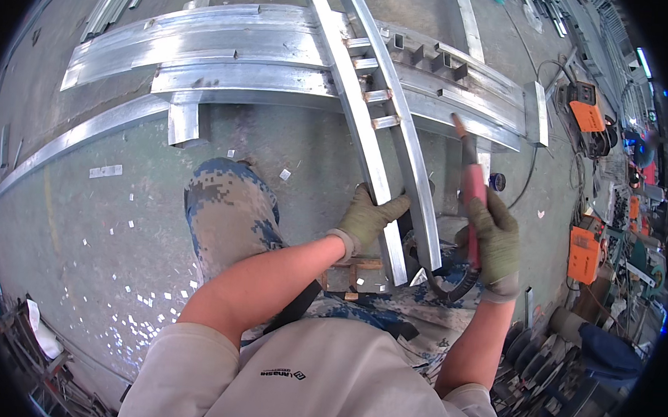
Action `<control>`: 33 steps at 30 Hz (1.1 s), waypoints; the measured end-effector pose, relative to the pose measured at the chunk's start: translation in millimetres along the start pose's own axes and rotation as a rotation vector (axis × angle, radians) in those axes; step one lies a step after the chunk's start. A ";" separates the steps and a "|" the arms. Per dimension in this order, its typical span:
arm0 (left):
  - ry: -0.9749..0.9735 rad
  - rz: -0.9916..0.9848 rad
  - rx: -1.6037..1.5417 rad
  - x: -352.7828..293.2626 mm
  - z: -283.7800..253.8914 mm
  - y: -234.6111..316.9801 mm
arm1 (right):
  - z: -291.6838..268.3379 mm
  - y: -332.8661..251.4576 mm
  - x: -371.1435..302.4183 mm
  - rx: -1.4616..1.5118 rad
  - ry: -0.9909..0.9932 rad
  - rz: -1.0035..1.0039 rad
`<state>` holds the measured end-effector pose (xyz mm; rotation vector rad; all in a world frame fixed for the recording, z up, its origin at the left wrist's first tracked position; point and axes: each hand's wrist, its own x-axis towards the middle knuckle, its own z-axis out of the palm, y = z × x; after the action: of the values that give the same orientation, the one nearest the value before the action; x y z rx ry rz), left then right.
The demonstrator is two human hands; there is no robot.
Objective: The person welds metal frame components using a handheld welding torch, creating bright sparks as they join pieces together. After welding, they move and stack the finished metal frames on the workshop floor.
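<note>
Where right fingers (500, 211) wrap it — the torch (473, 181) is partly hidden.

Rails (362, 130) glossy metal (smooth-looking); gloves (368, 215) matt cloth.

The left arm (264, 281) starts near, on the left, and slants far and to the right. It is bare between the short left sleeve (187, 364) and the wrist. The left hand (365, 219) wears a green glove; its fingers bend in a grip and its thumb reaches to the right. The right arm (482, 336) is bare too and goes almost straight to the far side. The right hand (496, 240) also has a green glove, and its fingers curl in a tight hold. Both hands are about as far out. The left knee (231, 194) sticks out on the left.
</note>
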<state>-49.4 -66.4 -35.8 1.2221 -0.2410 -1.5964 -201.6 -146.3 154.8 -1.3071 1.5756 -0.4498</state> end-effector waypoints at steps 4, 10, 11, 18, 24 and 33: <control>0.044 -0.045 0.098 -7.6 -0.5 10.2 | -19.2 -40.4 5.3 0.039 0.164 -0.160; 0.044 -0.062 0.166 -19.1 0.2 -14.2 | 23.8 -89.8 9.6 -0.013 0.122 -0.268; 0.038 -0.070 0.165 -20.0 0.5 -18.0 | 39.4 -77.1 11.9 0.021 0.089 -0.289; -0.038 -0.150 0.143 -37.4 8.6 2.8 | 104.1 -25.0 13.8 -0.079 -0.169 -0.106; -0.083 -0.189 0.084 -16.9 1.0 -27.0 | 118.2 -10.4 25.6 -0.209 -0.157 -0.146; -0.077 -0.201 0.147 -19.4 4.7 -21.7 | 106.8 -11.9 36.2 -0.168 -0.148 -0.106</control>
<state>-67.9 -43.5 -37.2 1.3324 -0.2968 -1.8277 -101.6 -150.9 101.7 -1.5224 1.4498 -0.2830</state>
